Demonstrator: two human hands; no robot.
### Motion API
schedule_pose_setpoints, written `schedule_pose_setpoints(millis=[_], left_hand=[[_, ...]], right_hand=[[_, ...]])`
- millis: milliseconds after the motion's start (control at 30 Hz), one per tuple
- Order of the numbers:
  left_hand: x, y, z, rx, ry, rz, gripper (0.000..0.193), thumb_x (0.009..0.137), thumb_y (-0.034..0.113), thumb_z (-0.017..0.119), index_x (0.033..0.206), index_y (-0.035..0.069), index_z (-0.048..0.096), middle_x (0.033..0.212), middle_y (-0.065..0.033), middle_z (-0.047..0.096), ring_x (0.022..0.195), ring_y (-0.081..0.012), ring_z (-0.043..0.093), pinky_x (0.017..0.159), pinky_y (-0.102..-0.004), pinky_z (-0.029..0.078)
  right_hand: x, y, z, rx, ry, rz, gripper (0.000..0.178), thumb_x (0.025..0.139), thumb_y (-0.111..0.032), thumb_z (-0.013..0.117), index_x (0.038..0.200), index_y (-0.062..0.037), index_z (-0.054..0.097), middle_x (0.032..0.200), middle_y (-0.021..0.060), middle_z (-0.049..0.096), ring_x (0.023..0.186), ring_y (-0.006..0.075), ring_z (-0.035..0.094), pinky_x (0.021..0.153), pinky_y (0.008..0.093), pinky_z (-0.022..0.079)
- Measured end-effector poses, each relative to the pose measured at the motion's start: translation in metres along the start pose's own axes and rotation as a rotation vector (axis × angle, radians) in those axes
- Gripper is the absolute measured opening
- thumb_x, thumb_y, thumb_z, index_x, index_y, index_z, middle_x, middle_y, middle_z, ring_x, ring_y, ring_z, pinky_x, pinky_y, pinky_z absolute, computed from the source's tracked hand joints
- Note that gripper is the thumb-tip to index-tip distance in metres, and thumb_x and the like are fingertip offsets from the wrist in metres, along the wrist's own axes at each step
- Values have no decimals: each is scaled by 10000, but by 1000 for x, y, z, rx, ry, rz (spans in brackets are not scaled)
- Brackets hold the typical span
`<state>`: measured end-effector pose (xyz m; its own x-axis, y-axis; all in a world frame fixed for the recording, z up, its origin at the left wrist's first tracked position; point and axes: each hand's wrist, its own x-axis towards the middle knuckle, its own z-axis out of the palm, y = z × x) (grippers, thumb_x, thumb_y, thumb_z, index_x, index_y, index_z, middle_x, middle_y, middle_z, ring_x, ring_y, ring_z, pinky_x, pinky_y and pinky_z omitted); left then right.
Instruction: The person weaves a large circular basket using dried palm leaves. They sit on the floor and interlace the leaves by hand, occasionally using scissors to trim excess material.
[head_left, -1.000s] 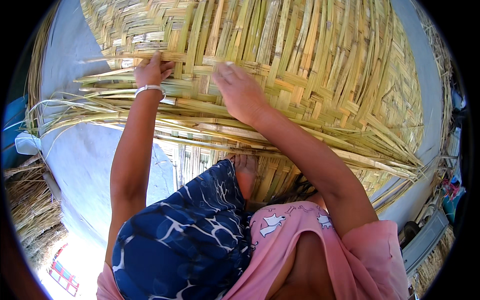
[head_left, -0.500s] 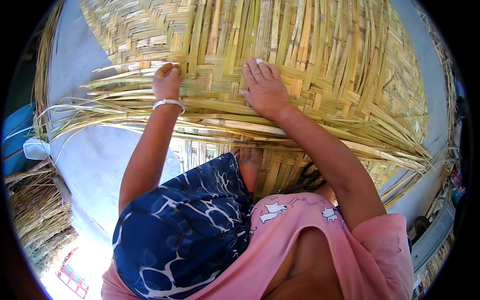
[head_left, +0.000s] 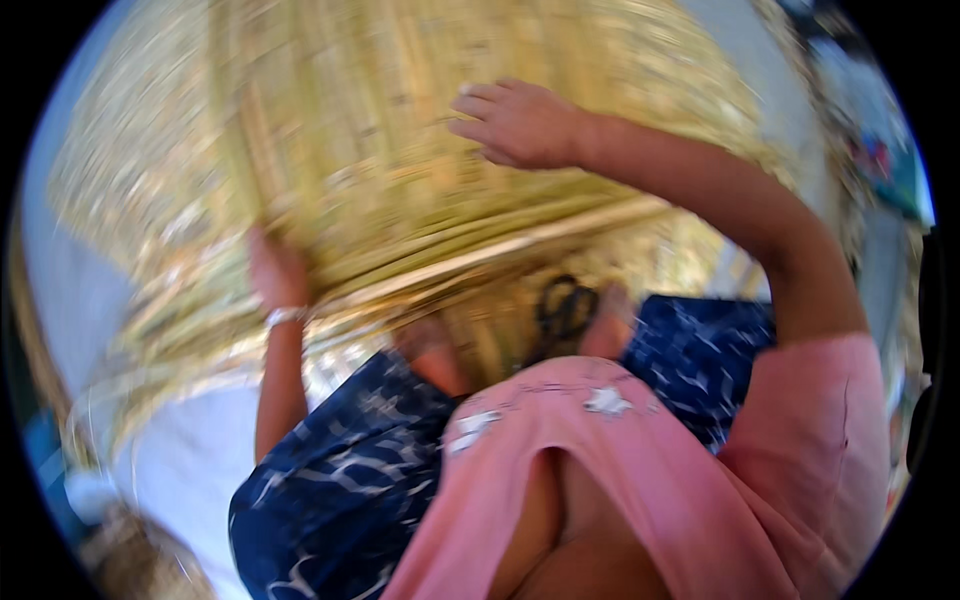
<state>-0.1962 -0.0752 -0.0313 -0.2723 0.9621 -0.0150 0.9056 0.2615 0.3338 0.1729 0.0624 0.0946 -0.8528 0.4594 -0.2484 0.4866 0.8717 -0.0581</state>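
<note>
A large woven mat (head_left: pixel 400 110) of flat yellow-green split strips, perhaps bamboo or cane, spreads ahead of me, smeared by motion. Long strips (head_left: pixel 500 240) run crosswise along its near part, close to my feet. On the left, my left hand (head_left: pixel 278 268), with a bangle at the wrist, is at the mat beside a lengthwise strip. Blur hides its fingers, so I cannot tell whether it grips that strip. My right hand (head_left: pixel 525 123) is over the middle of the mat, fingers stretched out and holding nothing; whether it touches the weave is unclear.
My bare feet (head_left: pixel 435 350) are by the near strips, with a dark looped thing (head_left: pixel 566 305) between them. Pale grey floor (head_left: pixel 190 450) borders the mat. A blurred white container (head_left: pixel 90 495) stands at lower left; blurred clutter (head_left: pixel 865 130) lies at far right.
The view has swung. My left hand has shifted left and nearer to me along the mat. My right hand, previously flat on the weave, has moved farther away and turned leftward, its arm bent.
</note>
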Motion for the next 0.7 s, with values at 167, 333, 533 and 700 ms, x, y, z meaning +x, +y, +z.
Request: schedule_pose_setpoints(millis=[167, 333, 533, 700], left_hand=[[-2, 5, 8, 395, -76, 252, 509, 916, 245, 469, 1305, -68, 373, 1316, -241, 436, 1265, -358, 372, 1037, -422, 345], [-5, 35, -18, 541, -301, 313, 545, 937, 299, 446, 1318, -77, 342, 1342, -252, 396, 1255, -361, 379, 1024, -406, 363], [63, 4, -49, 186, -810, 253, 507, 894, 278, 505, 1242, -86, 451, 1260, -268, 487, 1177, -372, 471, 979, -392, 389], [110, 77, -84, -105, -903, -103, 410, 867, 234, 568, 1242, 83, 497, 1034, -26, 563, 921, -153, 535, 748, -303, 438]], right_hand=[[-181, 79, -45, -23, -217, 541, 379, 841, -268, 549, 1165, -71, 531, 1171, 124, 554, 1111, 308, 503, 893, 417, 432], [-395, 24, -19, 237, 115, 1284, 408, 897, -298, 500, 1231, -64, 507, 1171, 167, 570, 1089, 346, 523, 932, 416, 414], [-598, -175, 129, 459, -73, 1950, 278, 807, -251, 521, 986, -66, 624, 965, 196, 629, 936, 378, 582, 817, 449, 454], [-588, -275, 206, 698, -23, 2197, 289, 828, -265, 455, 883, -81, 671, 887, 205, 648, 867, 374, 622, 801, 450, 481]])
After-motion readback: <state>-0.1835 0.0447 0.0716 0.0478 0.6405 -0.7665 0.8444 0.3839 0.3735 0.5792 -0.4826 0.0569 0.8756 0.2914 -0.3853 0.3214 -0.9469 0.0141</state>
